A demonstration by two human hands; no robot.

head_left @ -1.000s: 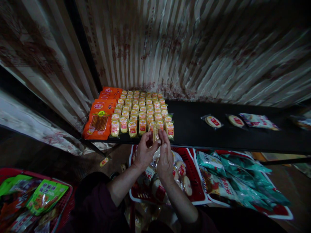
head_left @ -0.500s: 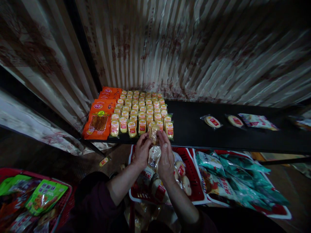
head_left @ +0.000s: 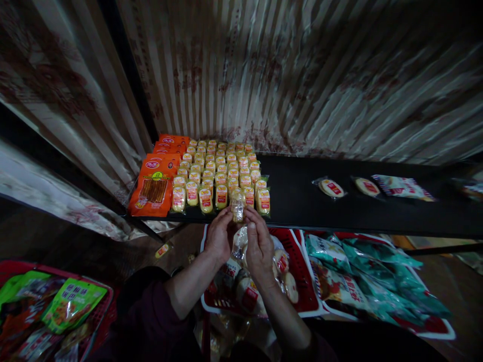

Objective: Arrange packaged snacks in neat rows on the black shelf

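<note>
Between the fingertips of my left hand (head_left: 220, 236) and my right hand (head_left: 259, 241) is a small wrapped snack cake (head_left: 237, 206), its seam side showing. Both hands are closed on its sides, at the front edge of the black shelf (head_left: 294, 201). Just behind it stand close rows of the same wrapped cakes (head_left: 221, 196) with yellow and red labels. Left of those rows lie overlapping orange snack bags (head_left: 153, 183).
Under the shelf, a red basket (head_left: 302, 296) holds round wrapped cakes; another beside it holds teal bags (head_left: 392, 286). At lower left, a red basket (head_left: 107, 301) holds a green bag (head_left: 71, 304). One wrapped cake (head_left: 162, 250) lies on the floor. Two round wrapped cakes (head_left: 332, 188) sit on the shelf.
The held cake is turned slightly more upright and both hands have shifted a little, with the fingers now lower on its sides. Everything else stays in place.
</note>
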